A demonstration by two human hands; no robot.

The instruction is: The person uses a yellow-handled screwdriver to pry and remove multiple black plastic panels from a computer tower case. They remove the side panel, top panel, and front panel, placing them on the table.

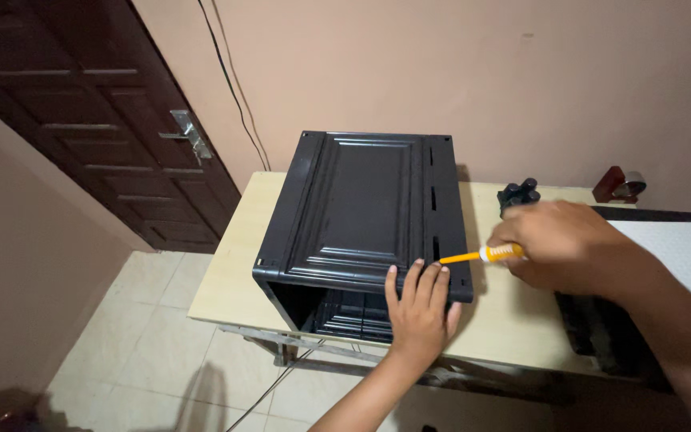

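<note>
"Where's the screwdriver [480, 255] pointing?"

"Its yellow shaft lies nearly level, tip to my left, meeting the black plastic cabinet [361, 212] at the near right corner of its top panel. My right hand [557, 244] is closed around the handle, so the work lies leftward from that grip."

"And your other hand?"

"My left hand [419, 308] lies flat, fingers spread open, pressing the cabinet's front edge just beside the tip. That 1 is nearer. The cabinet sits on the pale table [225, 276]."

black plastic cabinet [361, 212], yellow-shafted screwdriver [481, 255]
</note>
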